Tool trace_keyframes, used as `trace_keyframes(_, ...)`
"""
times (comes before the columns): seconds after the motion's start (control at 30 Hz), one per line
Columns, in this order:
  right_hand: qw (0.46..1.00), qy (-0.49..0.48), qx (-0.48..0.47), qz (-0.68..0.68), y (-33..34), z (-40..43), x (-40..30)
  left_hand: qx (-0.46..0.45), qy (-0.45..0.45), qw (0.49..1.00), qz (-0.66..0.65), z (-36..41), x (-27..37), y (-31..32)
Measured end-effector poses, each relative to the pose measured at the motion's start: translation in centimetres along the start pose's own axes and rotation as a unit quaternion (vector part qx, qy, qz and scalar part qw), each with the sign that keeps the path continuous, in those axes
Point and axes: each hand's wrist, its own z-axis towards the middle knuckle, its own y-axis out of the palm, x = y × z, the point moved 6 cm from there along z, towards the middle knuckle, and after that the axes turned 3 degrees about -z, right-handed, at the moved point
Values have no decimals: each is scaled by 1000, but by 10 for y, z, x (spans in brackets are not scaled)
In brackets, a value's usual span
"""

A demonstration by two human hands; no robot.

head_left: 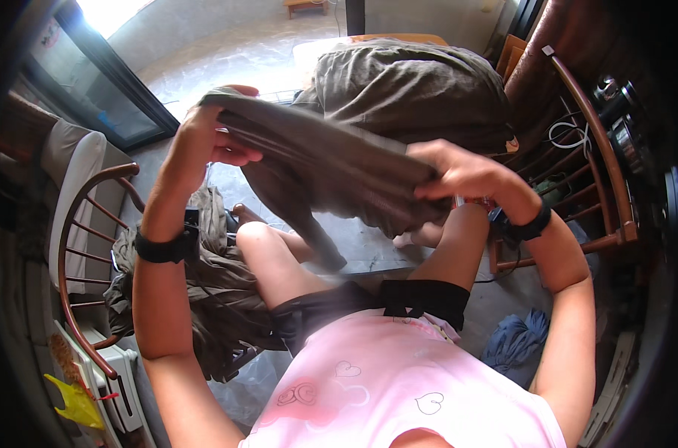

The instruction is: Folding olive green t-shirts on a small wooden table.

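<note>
A dark brown-grey garment (322,151) is stretched in the air between my two hands, above my knees. My left hand (213,134) is raised at its upper left end, with the cloth draped over the palm and thumb side and some fingers showing below. At the other end, my right hand (456,168) pinches the cloth's edge. A sleeve-like part (316,235) hangs down between my legs, blurred. Behind it, a large heap of similar brown-grey cloth (406,84) covers most of a low wooden-edged surface (400,39).
More dark cloth (221,302) is piled at my left, by a curved wooden chair back (64,252). A wooden rack (602,213) with a white cable (568,137) stands at the right. Blue cloth (515,339) lies on the floor. A glass sliding door (101,84) is at the far left.
</note>
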Motion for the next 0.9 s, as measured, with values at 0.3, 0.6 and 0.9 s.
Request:
trace_keyframes(0.3, 881, -65, 459, 92, -125, -49, 26, -88, 143, 952, 257, -10, 26, 45)
trace_keyframes(0.6, 925, -166, 191, 283, -84, -103, -52, 106, 334, 906, 238, 42, 40, -5)
trace_keyframes(0.9, 922, 6, -42, -385, 3, -91, -63, 15, 277, 961, 9, 57, 32, 14)
